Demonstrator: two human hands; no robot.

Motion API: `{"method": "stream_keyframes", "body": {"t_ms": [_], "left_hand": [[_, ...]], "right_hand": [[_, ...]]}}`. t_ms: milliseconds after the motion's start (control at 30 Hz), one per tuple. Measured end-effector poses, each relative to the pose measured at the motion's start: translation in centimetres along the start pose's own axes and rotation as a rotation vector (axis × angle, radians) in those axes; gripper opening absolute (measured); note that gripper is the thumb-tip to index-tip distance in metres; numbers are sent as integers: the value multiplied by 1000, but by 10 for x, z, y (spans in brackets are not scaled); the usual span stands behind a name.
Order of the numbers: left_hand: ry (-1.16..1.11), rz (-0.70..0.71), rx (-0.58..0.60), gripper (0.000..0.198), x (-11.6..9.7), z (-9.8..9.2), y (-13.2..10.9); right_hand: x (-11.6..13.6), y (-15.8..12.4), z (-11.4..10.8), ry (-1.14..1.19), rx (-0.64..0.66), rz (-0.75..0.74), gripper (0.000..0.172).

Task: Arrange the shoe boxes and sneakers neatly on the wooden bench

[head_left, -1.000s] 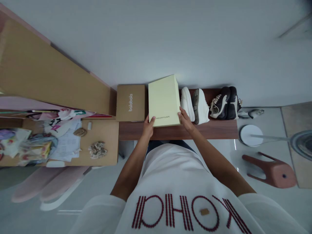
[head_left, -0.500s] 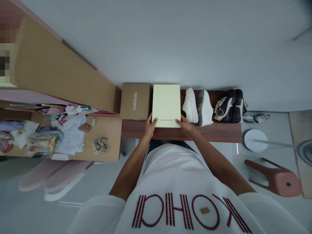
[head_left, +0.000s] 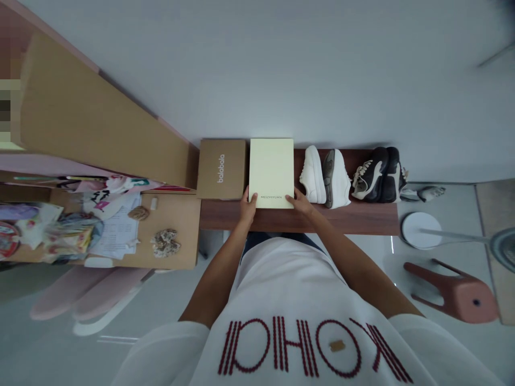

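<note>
A pale yellow box point(head_left: 271, 166) marked MEIZHIYUAN lies on a dark wooden bench point(head_left: 225, 214) against the wall. My left hand point(head_left: 248, 208) grips its near left corner, thumb on the lid. At the near right corner my right hand point(head_left: 301, 202) holds it the same way. Close to its left side stands a brown balabala box point(head_left: 222, 169). On the right are a pair of white shoes point(head_left: 313, 174) and, farther along, a pair of black and white sneakers point(head_left: 372, 174).
To the left a wooden desk point(head_left: 187, 214) carries papers, bags and a scrunchie point(head_left: 166, 243), beside a tall brown panel point(head_left: 100, 118). Pink slippers or cushions point(head_left: 68, 292) lie below. On the right are a lamp base point(head_left: 421, 230) and a pinkish stool point(head_left: 470, 300).
The yellow box has shifted slightly left, nearer the brown box, with both my hands still on it. The right hand has moved left along with it.
</note>
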State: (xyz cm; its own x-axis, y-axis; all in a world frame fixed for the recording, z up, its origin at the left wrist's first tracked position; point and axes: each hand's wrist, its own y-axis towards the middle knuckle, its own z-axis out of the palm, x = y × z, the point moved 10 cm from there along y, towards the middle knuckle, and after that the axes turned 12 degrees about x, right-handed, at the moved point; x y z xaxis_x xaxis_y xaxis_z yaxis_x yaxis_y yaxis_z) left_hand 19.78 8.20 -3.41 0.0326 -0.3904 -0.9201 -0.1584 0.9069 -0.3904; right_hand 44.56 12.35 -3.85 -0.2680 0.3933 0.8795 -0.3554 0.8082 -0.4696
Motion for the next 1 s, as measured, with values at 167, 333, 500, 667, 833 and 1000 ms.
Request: {"method": "stream_keyframes", "body": {"t_ms": [167,333,500,667,833,1000], "left_hand": [[57,28,-21,60,-5,2,5],[193,-29,-62,60,-11,0,2],[374,-15,-155,64,-34,1,-22],[337,97,-145,56,-60,35,-35],[229,81,64,51,-64,105,-28],[202,7,266,51,-42,172,-30]], "right_hand": [[8,2,2,-15,9,-12,78],[11,2,1,-42,-5,9,89],[10,-11,-26,19,-133,69,86],[14,-34,-75,195,-200,28,73],[13,-62,-137,251,-300,-12,67],[-10,-88,-191,197,-391,-5,68]]}}
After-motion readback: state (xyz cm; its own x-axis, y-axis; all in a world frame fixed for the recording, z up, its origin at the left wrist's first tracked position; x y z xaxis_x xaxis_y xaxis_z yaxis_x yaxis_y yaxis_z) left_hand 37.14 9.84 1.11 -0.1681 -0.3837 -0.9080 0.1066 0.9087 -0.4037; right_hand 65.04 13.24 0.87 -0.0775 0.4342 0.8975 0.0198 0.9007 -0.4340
